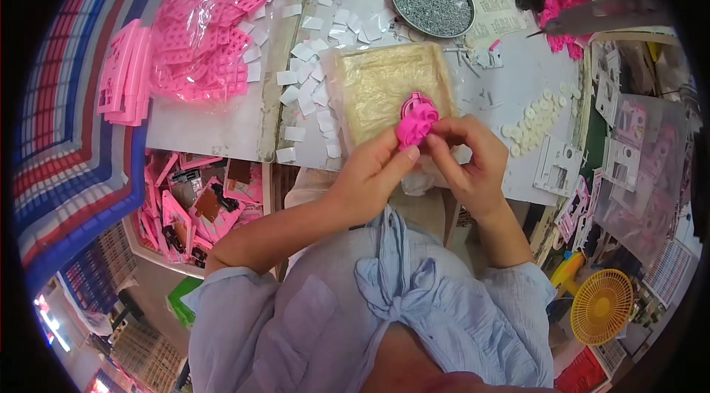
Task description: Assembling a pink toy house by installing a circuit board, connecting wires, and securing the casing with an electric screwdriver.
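Both my hands meet over the near edge of a yellowish pad wrapped in clear plastic (392, 71). Between them is a small bright pink molded plastic part (418, 125) with rounded hollows. My left hand (376, 175) pinches its lower left side between thumb and fingers. On its right side, the thumb and fingertips of my right hand (471, 160) close on it. A pink ring-like piece (416, 99) shows at the part's far end; whether it is joined to the part I cannot tell.
Small white squares (307, 75) lie scattered left of the pad. A round tray of metal screws (433, 1) stands behind it, with white plastic wheels (532, 123) to the right. A bag of pink parts (203, 34) sits at left, above a drawer of pink pieces (200, 208).
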`<move>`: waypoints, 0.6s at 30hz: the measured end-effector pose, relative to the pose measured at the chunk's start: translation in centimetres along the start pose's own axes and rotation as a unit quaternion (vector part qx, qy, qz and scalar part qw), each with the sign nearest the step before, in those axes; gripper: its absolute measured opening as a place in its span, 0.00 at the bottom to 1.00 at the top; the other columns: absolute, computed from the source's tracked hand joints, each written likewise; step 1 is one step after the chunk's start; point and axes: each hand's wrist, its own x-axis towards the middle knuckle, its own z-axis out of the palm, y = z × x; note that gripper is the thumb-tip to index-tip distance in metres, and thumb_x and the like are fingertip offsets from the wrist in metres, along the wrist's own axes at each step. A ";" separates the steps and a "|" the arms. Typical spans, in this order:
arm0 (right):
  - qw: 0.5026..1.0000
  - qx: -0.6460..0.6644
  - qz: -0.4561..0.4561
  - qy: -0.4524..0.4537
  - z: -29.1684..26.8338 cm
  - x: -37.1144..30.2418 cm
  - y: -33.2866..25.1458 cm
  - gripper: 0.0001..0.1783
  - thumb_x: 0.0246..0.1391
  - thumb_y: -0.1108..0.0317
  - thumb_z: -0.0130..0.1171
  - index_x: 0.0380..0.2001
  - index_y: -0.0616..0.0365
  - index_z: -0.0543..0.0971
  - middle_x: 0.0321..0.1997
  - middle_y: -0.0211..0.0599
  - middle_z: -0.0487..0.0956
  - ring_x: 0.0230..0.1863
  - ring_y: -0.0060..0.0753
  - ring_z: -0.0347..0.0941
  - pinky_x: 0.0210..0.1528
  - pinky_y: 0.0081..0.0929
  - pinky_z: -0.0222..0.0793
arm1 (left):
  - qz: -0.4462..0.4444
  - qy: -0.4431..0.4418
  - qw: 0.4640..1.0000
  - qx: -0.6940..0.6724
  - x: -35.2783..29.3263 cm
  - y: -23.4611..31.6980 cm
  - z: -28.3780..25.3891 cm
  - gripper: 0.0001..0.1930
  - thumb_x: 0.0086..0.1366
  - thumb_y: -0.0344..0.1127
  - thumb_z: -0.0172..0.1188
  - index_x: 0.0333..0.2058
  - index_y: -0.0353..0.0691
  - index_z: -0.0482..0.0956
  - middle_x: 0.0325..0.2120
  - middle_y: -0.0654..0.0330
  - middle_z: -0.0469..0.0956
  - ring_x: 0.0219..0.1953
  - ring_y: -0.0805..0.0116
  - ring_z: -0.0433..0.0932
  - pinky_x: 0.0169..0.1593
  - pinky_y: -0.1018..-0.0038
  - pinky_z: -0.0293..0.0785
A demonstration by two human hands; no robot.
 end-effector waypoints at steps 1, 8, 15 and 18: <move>0.999 -0.033 -0.029 -0.009 -0.5 0.4 0.0 0.11 0.48 0.78 0.69 0.37 0.60 0.82 0.31 0.38 0.81 0.28 0.32 0.78 0.30 0.24 0.72 | -0.036 -0.048 0.993 0.103 -0.4 0.8 -0.1 0.17 0.75 0.39 0.52 0.55 0.34 0.75 0.41 0.57 0.83 0.45 0.68 0.82 0.49 0.67 0.79; 0.985 -0.151 -0.011 -0.080 -6.3 3.9 1.9 0.08 0.52 0.81 0.64 0.37 0.63 0.82 0.31 0.37 0.81 0.29 0.26 0.78 0.34 0.22 0.74 | 0.074 -0.095 0.872 0.475 -1.2 3.8 -2.8 0.18 0.61 0.36 0.67 0.48 0.37 0.78 0.35 0.55 0.80 0.36 0.59 0.80 0.40 0.66 0.75; 0.970 -0.226 0.081 -0.036 -8.0 5.8 6.9 0.07 0.52 0.73 0.64 0.35 0.63 0.81 0.31 0.42 0.82 0.30 0.36 0.79 0.35 0.29 0.76 | 0.221 -0.108 0.757 0.605 0.9 2.5 -3.2 0.24 0.49 0.45 0.73 0.42 0.40 0.79 0.43 0.55 0.76 0.48 0.54 0.75 0.50 0.59 0.69; 0.977 -0.186 0.098 -0.040 -9.0 5.8 11.1 0.07 0.57 0.72 0.63 0.37 0.64 0.81 0.32 0.38 0.82 0.34 0.25 0.77 0.38 0.25 0.75 | 0.216 -0.105 0.769 0.593 0.1 1.0 -3.6 0.25 0.46 0.45 0.74 0.41 0.40 0.78 0.44 0.54 0.75 0.49 0.54 0.74 0.52 0.57 0.68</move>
